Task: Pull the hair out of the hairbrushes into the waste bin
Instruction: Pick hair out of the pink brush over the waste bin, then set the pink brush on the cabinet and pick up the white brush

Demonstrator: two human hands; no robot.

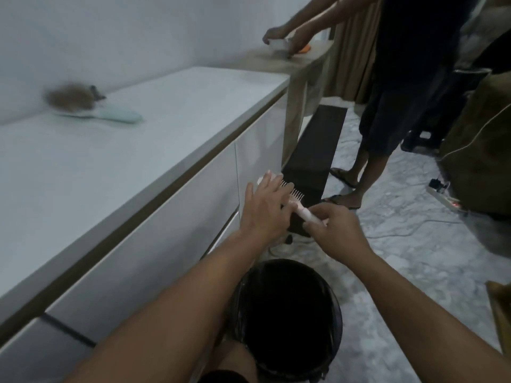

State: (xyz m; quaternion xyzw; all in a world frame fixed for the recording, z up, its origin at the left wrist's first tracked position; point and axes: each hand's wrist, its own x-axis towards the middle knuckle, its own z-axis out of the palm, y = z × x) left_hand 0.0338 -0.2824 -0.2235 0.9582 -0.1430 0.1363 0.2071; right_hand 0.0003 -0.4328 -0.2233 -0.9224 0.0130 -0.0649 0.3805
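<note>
The right hand [336,228] grips the handle of a pink brush [297,204]. The left hand [265,205] lies over the brush head, fingers extended, bristles showing past them. Both hands are above and beyond the black-lined bin [287,319] on the floor. A second, green brush [116,115], matted with hair [70,96], lies on the white desk [166,128], well apart.

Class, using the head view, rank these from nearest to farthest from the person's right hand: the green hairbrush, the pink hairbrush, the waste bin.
From the right hand:
1. pink hairbrush, gripped by its handle in that hand.
2. waste bin, on the floor just below the hands.
3. green hairbrush, full of hair, far left on the white counter.
</note>
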